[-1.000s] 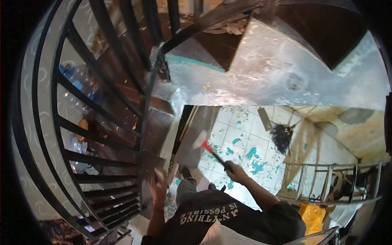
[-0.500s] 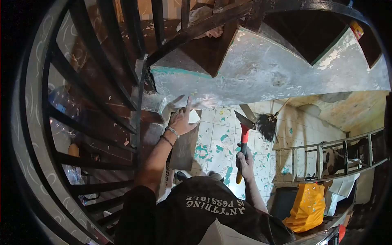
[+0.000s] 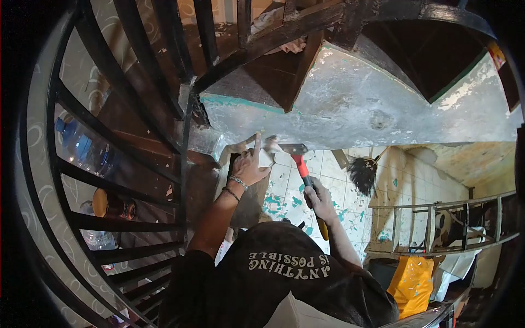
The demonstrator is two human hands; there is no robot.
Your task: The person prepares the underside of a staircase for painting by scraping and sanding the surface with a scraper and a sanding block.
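The fingers of my right hand are wrapped round a scraper with a red and black handle and a yellow end. Its dark blade lies at the lower edge of the grey stair side, a little right of my left hand. That left hand is raised to the same edge, index finger stretched toward the worn surface. A small white piece shows between its thumb and fingers; what it is made of does not show. Green paint remnants line the stair side's upper left.
Dark railing bars curve along the left, with plastic bottles behind them. Paint flakes litter the tiled floor. A black-bristled broom, a ladder and a yellow bag are on the right.
The scraper has swung left and up, so its blade has come from over the floor to the stair side's lower edge. My left hand has shifted slightly right, and the view has moved a little.
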